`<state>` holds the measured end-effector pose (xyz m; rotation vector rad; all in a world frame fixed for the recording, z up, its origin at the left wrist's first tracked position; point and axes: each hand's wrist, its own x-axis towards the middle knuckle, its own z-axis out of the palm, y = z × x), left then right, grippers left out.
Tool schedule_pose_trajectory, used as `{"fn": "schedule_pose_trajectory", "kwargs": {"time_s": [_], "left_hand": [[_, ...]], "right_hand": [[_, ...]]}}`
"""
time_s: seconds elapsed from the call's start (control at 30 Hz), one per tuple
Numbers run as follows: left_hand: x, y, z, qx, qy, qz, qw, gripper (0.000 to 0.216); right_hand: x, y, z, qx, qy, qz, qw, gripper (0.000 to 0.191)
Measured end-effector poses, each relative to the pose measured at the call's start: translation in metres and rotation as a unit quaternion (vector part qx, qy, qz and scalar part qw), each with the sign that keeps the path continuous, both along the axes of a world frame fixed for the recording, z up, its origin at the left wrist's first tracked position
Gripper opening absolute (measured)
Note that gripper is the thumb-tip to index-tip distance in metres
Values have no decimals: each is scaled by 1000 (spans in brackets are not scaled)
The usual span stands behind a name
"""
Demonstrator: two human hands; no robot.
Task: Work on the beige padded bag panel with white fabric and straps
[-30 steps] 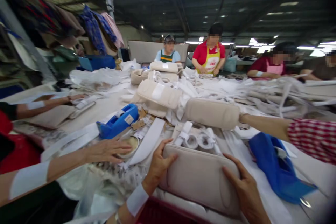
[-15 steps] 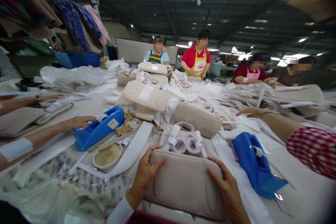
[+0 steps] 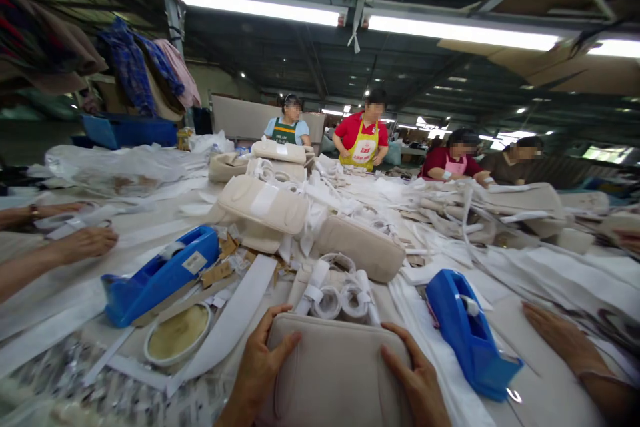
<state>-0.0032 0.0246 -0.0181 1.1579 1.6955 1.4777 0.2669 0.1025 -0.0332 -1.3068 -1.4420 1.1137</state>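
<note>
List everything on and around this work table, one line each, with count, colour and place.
pad: one, beige, near edge, held at both ends
tape dispensers: two, blue, one left of centre, one right
tape rolls: a few, white, just beyond the held pad
round tin: one, tan inside, left of the pad
white strips: many, scattered over the table
other pads: several, beige, mid-table and beyond
clear bags: a heap, far left
blue crate: one, back left
hanging clothes: several, mixed colours, upper left
co-workers: four at the far side, plus arms at left and a hand at right
left hand: grip on the pad's left end
right hand: grip on the pad's right end
</note>
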Motion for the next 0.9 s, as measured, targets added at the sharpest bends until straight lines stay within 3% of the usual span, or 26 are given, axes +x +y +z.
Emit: {"fn": "schedule_pose_trajectory", "kwargs": {"time_s": [0.27,0.5,0.73,0.9], "left_hand": [[0,1,-1,1,-9,3,1000,53],[4,-5,2,17,-17,-6,1000,48],[4,-4,-1,19,-27,-9,999,49],[2,-5,-2,19,-20,-10,1000,50]], "right_hand": [[0,-1,0,10,-21,-3,1000,51],[3,-1,-7,-50,-25,10,998,64],[7,4,-15,-19,-41,28,999,61],[8,6,-9,-44,-53,18,997,61]]}}
